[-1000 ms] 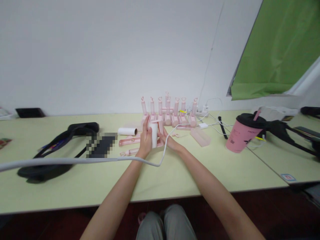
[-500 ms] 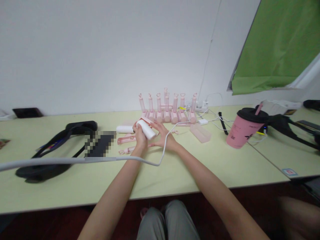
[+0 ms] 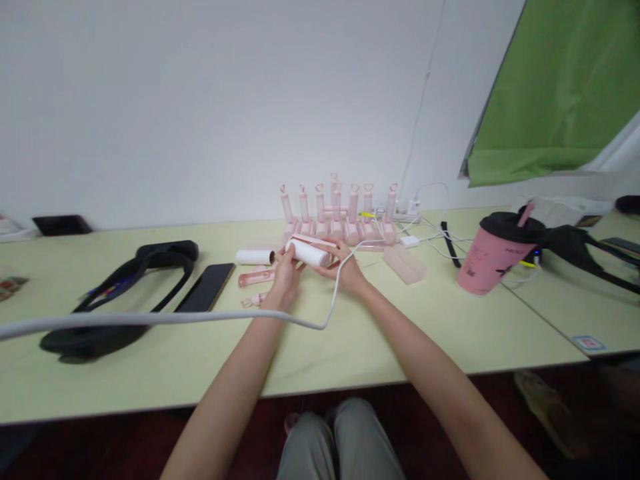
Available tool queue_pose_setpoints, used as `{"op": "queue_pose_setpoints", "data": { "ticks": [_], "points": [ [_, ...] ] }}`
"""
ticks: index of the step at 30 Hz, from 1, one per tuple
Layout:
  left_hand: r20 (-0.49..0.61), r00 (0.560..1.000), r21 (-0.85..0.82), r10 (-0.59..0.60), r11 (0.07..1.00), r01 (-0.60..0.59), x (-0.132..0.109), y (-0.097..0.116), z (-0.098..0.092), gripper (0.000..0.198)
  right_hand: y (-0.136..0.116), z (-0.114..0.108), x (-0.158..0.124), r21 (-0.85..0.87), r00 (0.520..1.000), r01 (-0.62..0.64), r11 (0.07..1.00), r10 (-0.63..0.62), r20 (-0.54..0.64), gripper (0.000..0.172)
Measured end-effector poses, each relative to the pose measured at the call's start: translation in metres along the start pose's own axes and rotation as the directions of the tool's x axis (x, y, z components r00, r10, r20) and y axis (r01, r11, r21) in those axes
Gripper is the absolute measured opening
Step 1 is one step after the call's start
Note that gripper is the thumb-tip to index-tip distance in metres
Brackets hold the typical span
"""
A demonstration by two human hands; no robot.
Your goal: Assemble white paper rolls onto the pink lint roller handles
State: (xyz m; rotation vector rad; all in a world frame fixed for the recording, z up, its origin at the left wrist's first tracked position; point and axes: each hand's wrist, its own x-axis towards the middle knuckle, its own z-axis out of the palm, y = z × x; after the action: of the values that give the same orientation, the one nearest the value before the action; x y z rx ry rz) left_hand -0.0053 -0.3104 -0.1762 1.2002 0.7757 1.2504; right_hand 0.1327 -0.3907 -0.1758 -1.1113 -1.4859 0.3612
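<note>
Now the left hand [image 3: 286,272] and the right hand [image 3: 345,267] both grip one white roll [image 3: 309,253], held sideways just above the tabletop [image 3: 350,333]. Best to keep it level and hold the ends firmly, near the pink handles [image 3: 337,213].

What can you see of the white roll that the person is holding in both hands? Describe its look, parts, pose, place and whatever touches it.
The white roll is a plain, smooth cylinder, looking like paper or film wound tight. It lies roughly level, tilted slightly down to the right, above the pale green table and in front of the row of upright pink handles. The left hand grips its left end and the right hand holds its right end. A pink piece shows at its right end; how it joins the roll cannot be told.
</note>
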Motion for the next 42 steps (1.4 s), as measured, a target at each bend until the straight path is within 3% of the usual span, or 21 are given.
{"op": "queue_pose_setpoints", "data": {
  "ticks": [1,3,4,6,8,10,13,15,18,20,22,25,29,34,42],
  "points": [
    [-0.051,0.998,0.096,0.043,0.995,-0.038,-0.002,0.003,0.0,0.029,0.003,-0.005,0.004,0.049,0.999,-0.02,0.999,0.022,-0.025,0.045],
    [-0.091,0.962,0.343,0.256,0.915,-0.211,-0.009,0.011,0.002,0.035,0.009,-0.013,0.01,0.153,0.997,-0.064,0.986,0.071,-0.037,0.039],
    [-0.038,0.92,0.45,0.389,0.829,-0.332,-0.014,0.016,0.003,0.038,0.012,-0.015,0.012,0.2,0.995,-0.092,0.975,0.097,-0.018,0.038],
    [0.198,0.81,0.552,0.552,0.62,-0.558,-0.025,0.025,0.008,0.046,0.018,-0.017,0.014,0.275,0.986,-0.165,0.947,0.156,0.052,0.037],
    [0.471,0.725,0.541,0.503,0.484,-0.688,-0.033,0.03,0.012,0.052,0.022,-0.015,0.014,0.325,0.96,-0.275,0.905,0.243,0.137,0.038],
    [0.62,0.695,0.527,0.364,0.462,-0.713,-0.037,0.029,0.013,0.055,0.025,-0.013,0.012,0.335,0.91,-0.408,0.849,0.349,0.221,0.042],
    [0.594,0.756,0.57,0.275,0.52,-0.636,-0.034,0.019,0.009,0.052,0.024,-0.015,0.009,0.328,0.83,-0.545,0.772,0.441,0.341,0.051],
    [0.532,0.799,0.588,0.28,0.557,-0.587,-0.03,0.014,0.006,0.049,0.021,-0.022,0.007,0.376,0.819,-0.553,0.743,0.404,0.406,0.048],
    [0.436,0.848,0.557,0.301,0.65,-0.517,-0.024,0.013,0.004,0.045,0.016,-0.031,0.007,0.438,0.861,-0.474,0.764,0.297,0.414,0.046],
    [0.384,0.875,0.503,0.295,0.728,-0.466,-0.021,0.014,0.004,0.043,0.015,-0.032,0.008,0.393,0.894,-0.407,0.825,0.27,0.359,0.053],
    [0.368,0.889,0.471,0.273,0.769,-0.431,-0.018,0.013,0.005,0.042,0.016,-0.028,0.01,0.292,0.933,-0.322,0.901,0.248,0.262,0.047],
    [0.395,0.885,0.525,0.247,0.729,-0.438,-0.015,0.01,0.005,0.055,0.02,-0.02,0.011,0.102,0.991,-0.126,0.987,0.121,0.061,0.032],
    [0.435,0.884,0.662,0.171,0.605,-0.443,-0.017,0.007,0.007,0.071,0.022,-0.01,0.008,-0.089,0.994,0.056,0.994,-0.064,-0.083,0.026],
    [0.443,0.893,0.758,0.081,0.497,-0.422,-0.023,0.008,0.009,0.06,0.023,-0.003,0.003,-0.139,0.984,0.01,0.99,-0.034,-0.176,0.027],
    [0.51,0.859,0.746,0.044,0.475,-0.467,-0.025,0.012,0.01,0.062,0.022,0.003,0.0,-0.022,0.967,-0.059,0.998,0.051,-0.25,0.027]
  ]
}}
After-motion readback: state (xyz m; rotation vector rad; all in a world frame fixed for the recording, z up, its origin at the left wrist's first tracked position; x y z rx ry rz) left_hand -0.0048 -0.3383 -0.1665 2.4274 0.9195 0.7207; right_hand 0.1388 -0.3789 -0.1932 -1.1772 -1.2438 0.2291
